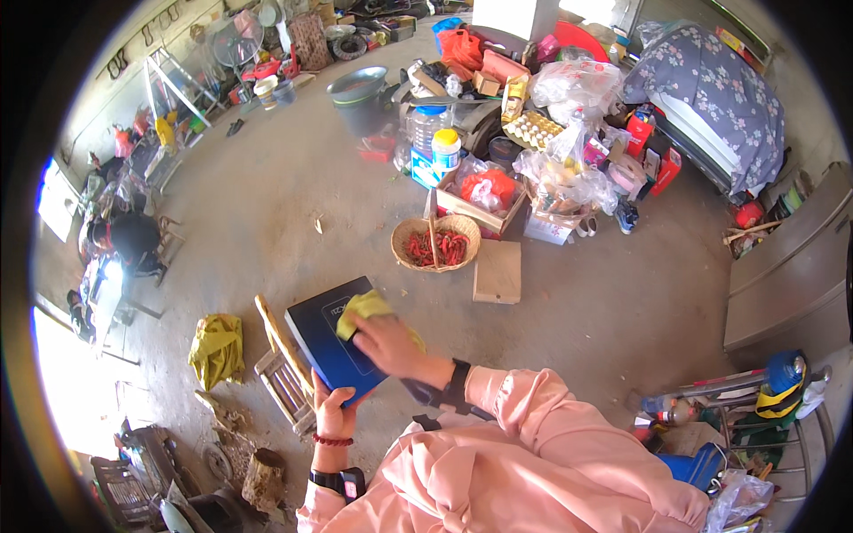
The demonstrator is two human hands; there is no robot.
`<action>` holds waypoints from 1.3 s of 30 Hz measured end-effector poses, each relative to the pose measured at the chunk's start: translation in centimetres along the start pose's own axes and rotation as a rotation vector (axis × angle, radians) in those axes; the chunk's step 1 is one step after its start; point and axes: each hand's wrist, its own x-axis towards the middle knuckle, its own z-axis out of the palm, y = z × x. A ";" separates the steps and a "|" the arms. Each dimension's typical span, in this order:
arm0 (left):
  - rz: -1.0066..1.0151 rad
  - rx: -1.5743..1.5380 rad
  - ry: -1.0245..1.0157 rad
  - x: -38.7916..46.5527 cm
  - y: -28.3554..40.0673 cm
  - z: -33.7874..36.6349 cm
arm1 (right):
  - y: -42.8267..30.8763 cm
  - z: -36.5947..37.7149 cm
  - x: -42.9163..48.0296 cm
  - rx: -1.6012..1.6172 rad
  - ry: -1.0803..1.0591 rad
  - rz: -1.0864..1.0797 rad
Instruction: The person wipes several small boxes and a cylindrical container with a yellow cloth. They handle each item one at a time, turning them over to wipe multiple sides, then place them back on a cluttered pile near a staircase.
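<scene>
A flat dark-blue box (336, 356) with writing on its face is held up at a tilt in front of me. My left hand (335, 408) grips its lower edge, thumb on the front. Against the box's upper right face, my right hand (386, 343) presses a yellow cloth (365, 308). The cloth covers part of the writing, and some of it hangs beyond my fingers. Just behind the box stands a small wooden chair (283, 386), partly hidden by it.
Ahead on the concrete floor sit a wicker basket (398, 248) of red chilies (450, 248) and a flat cardboard box (498, 276). A yellow bag (218, 350) lies left of the chair, near a wood stump (264, 476). A metal rack (793, 453) stands at right.
</scene>
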 end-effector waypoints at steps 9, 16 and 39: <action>-0.045 0.109 -0.030 5.6 -3.1 6.5 | 1.9 -7.5 2.9 0.043 0.020 -0.454; -0.034 0.166 -0.168 7.3 -4.6 14.5 | 11.0 -14.8 5.7 -0.161 0.286 0.045; -0.088 0.136 -0.252 15.5 0.5 14.6 | 15.1 -13.9 6.5 0.016 0.641 0.173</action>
